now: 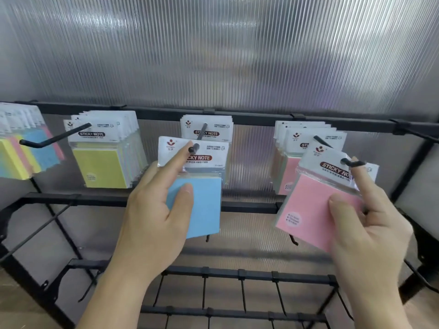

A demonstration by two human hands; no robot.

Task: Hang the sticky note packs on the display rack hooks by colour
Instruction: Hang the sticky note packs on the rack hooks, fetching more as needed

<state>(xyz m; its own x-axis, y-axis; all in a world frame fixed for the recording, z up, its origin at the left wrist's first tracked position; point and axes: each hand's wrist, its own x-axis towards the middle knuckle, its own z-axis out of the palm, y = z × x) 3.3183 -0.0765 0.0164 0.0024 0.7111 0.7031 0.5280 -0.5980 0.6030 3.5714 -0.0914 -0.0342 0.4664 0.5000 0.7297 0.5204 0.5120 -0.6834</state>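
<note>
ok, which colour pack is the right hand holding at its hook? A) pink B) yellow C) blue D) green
A: the right hand pinches the pink pack with its hang hole at the tip of the hook, while the blue pack is in the left hand.

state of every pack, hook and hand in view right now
blue pack, gripped by left hand, hole at tip of middle hook
pink pack, tilted, gripped by right hand, hole on tip of right hook
yellow packs, hanging on their hook
</note>
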